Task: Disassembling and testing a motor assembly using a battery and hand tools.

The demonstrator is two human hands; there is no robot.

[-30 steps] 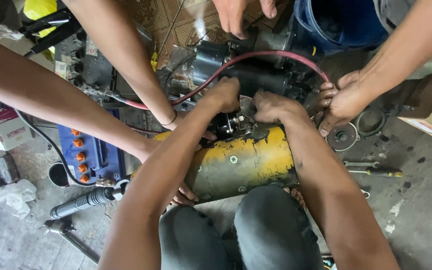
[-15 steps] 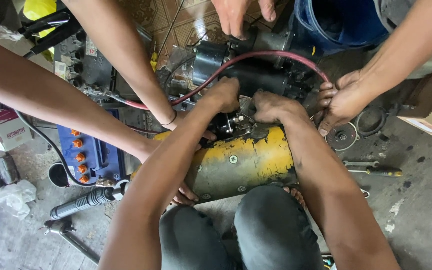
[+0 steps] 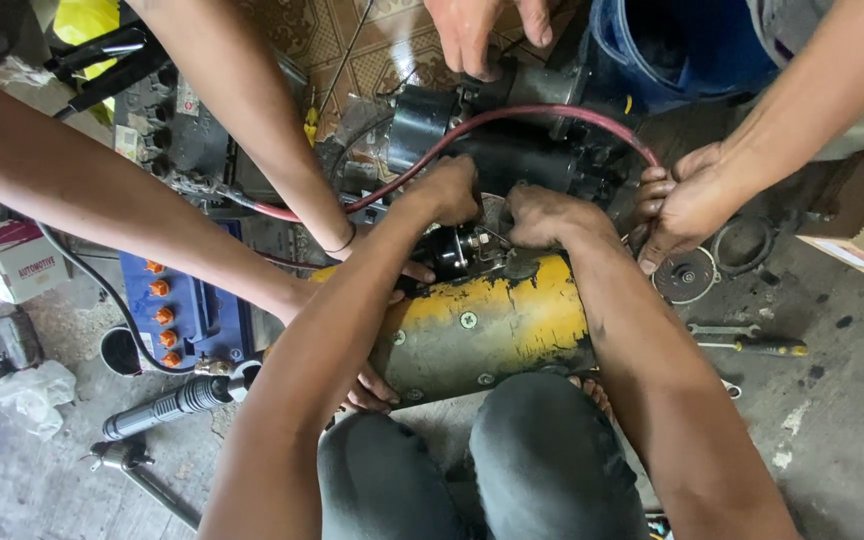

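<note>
Nothing much had shifted from a second earlier: I kept my left hand (image 3: 449,190) and right hand (image 3: 542,215) planted on the small black part (image 3: 455,250) at the top end of the yellow motor housing (image 3: 487,320), which lay on the floor just above my knees. Both arms reached forward, fists curled knuckles-up, the left grip closed at the black part, while I couldn't tell what the right grip held. Other people's hands stayed around the red cable (image 3: 512,115).
</note>
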